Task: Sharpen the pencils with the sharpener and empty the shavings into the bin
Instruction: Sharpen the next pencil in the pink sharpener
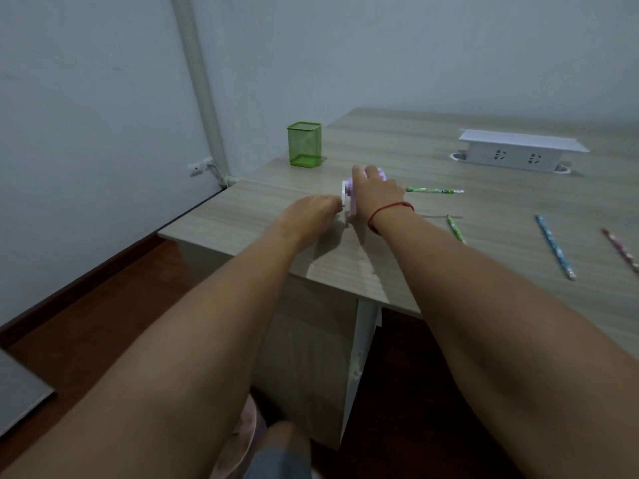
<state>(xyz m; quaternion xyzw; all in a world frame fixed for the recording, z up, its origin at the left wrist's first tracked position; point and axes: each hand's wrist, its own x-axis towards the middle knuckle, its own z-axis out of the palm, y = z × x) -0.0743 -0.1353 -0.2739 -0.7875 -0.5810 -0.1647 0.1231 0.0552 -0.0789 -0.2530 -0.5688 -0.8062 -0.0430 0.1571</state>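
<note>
Lilac plastic with a white crank [344, 197] on its left face, the sharpener [351, 202] stands on the desk [397, 140] near the front left corner, its body running left to right and the crank side facing the left desk edge. The right hand [375, 194] lies over its top, fingers curled down round the body and gripping it; a red string bracelet [390, 209] circles that wrist. The left hand [311, 213] comes in from the left with its fingers bunched together at the crank, pinching it, though the fingertips themselves are mostly hidden. Just right of the sharpener a green pencil [435, 190] lies in line with it, long axis left to right; its near end is hidden behind the right hand, so I cannot tell whether it sits in the sharpener. A second green pencil [455, 229] lies nearer, angled toward the front edge beside the right forearm. Further right a blue pencil [555, 247] and a pink patterned pencil [620, 248] lie apart, both slanting toward the front right. Behind the sharpener, at the left edge, stands an upright green mesh holder [304, 144]; a white socket box [518, 151] sits at the back right. Both forearms cover much of the near desk.
</note>
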